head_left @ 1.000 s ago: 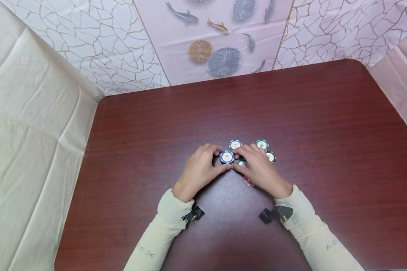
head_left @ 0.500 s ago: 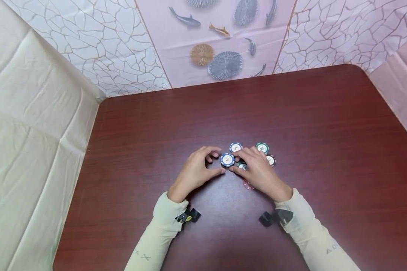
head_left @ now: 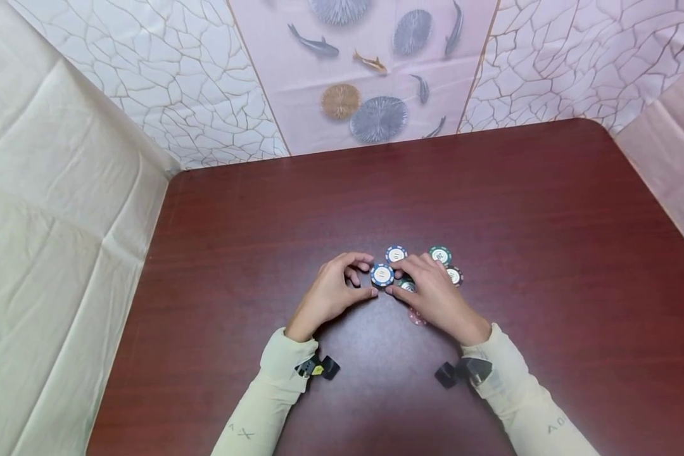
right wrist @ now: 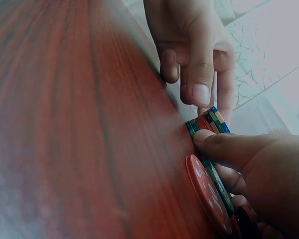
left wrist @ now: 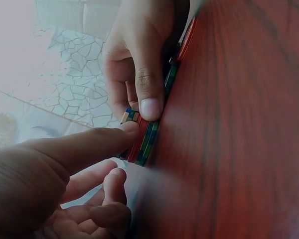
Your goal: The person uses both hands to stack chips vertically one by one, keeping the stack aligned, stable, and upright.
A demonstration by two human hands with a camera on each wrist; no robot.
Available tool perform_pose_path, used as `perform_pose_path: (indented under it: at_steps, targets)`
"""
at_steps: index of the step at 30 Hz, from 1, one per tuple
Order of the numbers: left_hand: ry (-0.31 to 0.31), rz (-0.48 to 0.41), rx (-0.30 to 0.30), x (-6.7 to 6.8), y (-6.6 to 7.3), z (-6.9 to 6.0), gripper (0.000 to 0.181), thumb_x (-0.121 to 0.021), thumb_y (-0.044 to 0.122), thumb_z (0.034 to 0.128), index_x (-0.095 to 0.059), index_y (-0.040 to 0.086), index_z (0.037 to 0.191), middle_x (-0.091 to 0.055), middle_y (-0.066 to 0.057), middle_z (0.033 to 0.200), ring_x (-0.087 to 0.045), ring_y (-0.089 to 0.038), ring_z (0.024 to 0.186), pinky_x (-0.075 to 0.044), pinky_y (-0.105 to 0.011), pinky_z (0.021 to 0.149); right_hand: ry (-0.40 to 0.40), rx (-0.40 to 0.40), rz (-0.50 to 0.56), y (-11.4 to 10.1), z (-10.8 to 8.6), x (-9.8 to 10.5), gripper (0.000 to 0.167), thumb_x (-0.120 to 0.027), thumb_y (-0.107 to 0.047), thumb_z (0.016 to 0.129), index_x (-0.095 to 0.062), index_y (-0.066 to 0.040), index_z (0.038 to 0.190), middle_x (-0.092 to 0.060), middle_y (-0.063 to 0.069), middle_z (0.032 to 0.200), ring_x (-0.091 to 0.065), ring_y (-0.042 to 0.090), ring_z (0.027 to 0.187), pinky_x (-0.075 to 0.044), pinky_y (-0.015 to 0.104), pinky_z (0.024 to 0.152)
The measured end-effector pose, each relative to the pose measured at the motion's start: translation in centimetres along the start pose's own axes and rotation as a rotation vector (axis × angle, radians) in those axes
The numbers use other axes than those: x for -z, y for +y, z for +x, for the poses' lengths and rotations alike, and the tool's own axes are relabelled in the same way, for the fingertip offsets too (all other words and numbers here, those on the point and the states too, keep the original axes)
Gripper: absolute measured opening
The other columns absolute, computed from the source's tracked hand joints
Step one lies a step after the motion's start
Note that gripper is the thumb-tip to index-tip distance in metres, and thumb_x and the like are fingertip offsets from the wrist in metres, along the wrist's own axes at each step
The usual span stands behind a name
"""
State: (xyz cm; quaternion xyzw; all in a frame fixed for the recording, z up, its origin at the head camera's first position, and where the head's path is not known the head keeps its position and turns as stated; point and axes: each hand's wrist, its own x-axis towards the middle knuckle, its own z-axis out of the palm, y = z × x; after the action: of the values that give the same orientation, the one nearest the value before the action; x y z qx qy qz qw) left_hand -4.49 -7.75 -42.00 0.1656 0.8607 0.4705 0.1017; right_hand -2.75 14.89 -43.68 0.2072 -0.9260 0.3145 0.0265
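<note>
A short stack of poker chips (head_left: 382, 275), blue and white on top, stands on the table between both hands. Red and green edges show lower down in the left wrist view's chip stack (left wrist: 139, 142). My right hand (head_left: 433, 288) grips the stack from the right, thumb at its near side and index finger at its far side. My left hand (head_left: 333, 288) curves around the left side with thumb and fingers spread; in the right wrist view the left thumb (right wrist: 201, 93) is slightly off the stack. Beneath the right hand lies a green chip (head_left: 407, 286), partly covered.
Behind the stack lies a blue chip (head_left: 396, 254). A green chip (head_left: 440, 255) and a dark chip (head_left: 454, 275) lie beyond the right hand. A red chip (head_left: 417, 316) is partly hidden under that hand. The reddish-brown table (head_left: 251, 253) meets patterned cloth (head_left: 205, 101) at the back.
The left hand has drawn back a little to the left, its fingers and thumb parting from the stack. The right hand stays at the stack. The whole view has shifted slightly downward.
</note>
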Motion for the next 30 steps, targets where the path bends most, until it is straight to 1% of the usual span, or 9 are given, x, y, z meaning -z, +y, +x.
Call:
perform_pose_path:
  at_steps: [4,9,13,19,22,26,30]
  targets:
    - [-0.034,0.000,0.028,-0.1,-0.1,0.1,0.053,-0.092,0.010,0.0814,-0.071,0.008,0.130,-0.072,-0.004,0.112,-0.063,-0.010,0.078,-0.050,-0.024,0.072,-0.001,-0.002,0.007,0.0,-0.1,-0.3,0.038,-0.085,-0.022,0.090,-0.073,-0.005,0.122,-0.072,0.005,0.107,-0.056,0.025,0.097,-0.042,0.048,0.089]
    - [-0.065,0.006,0.035,-0.1,-0.2,0.3,0.051,-0.091,0.011,0.0823,-0.072,0.010,0.129,-0.071,-0.003,0.114,-0.063,-0.005,0.072,-0.050,-0.023,0.069,0.010,0.004,0.012,0.0,-0.1,-0.5,0.038,-0.086,-0.022,0.089,-0.073,-0.005,0.121,-0.072,0.005,0.104,-0.055,0.024,0.094,-0.041,0.047,0.089]
    - [-0.050,0.027,0.012,-0.2,-0.6,0.4,0.048,-0.092,0.014,0.0823,-0.075,0.012,0.127,-0.069,-0.002,0.110,-0.063,-0.005,0.070,-0.050,-0.024,0.070,0.012,0.009,0.009,-0.1,0.1,-0.4,0.038,-0.086,-0.022,0.089,-0.073,-0.005,0.121,-0.072,0.006,0.104,-0.054,0.025,0.094,-0.041,0.047,0.089]
    - [-0.018,0.065,-0.035,-0.7,-1.4,0.7,0.046,-0.093,0.022,0.0831,-0.077,0.014,0.126,-0.068,0.002,0.101,-0.059,-0.005,0.069,-0.048,-0.024,0.067,0.014,0.007,0.001,0.0,0.0,-0.1,0.039,-0.086,-0.021,0.090,-0.073,-0.004,0.122,-0.072,0.005,0.103,-0.054,0.024,0.093,-0.041,0.047,0.087]
    - [-0.007,0.071,-0.052,-0.9,-1.5,0.7,0.045,-0.093,0.023,0.0830,-0.077,0.014,0.125,-0.069,0.003,0.102,-0.058,-0.005,0.069,-0.048,-0.023,0.066,0.006,0.003,0.008,0.0,0.0,0.0,0.038,-0.086,-0.020,0.090,-0.074,-0.004,0.123,-0.071,0.005,0.103,-0.054,0.023,0.092,-0.041,0.046,0.087]
    - [0.005,0.072,-0.063,-1.0,-1.6,0.6,0.044,-0.093,0.023,0.0831,-0.078,0.015,0.124,-0.069,0.003,0.102,-0.058,-0.004,0.069,-0.047,-0.023,0.066,-0.007,-0.005,0.044,0.0,0.0,0.2,0.039,-0.085,-0.018,0.090,-0.073,-0.004,0.124,-0.071,0.005,0.102,-0.054,0.023,0.093,-0.042,0.046,0.087]
    - [0.003,0.070,-0.067,-1.0,-1.7,0.7,0.043,-0.092,0.023,0.0835,-0.078,0.015,0.124,-0.069,0.003,0.102,-0.059,-0.005,0.069,-0.048,-0.023,0.065,-0.007,-0.009,0.101,-0.1,0.1,0.4,0.039,-0.086,-0.012,0.089,-0.073,-0.004,0.124,-0.070,0.006,0.103,-0.057,0.025,0.095,-0.044,0.046,0.088]
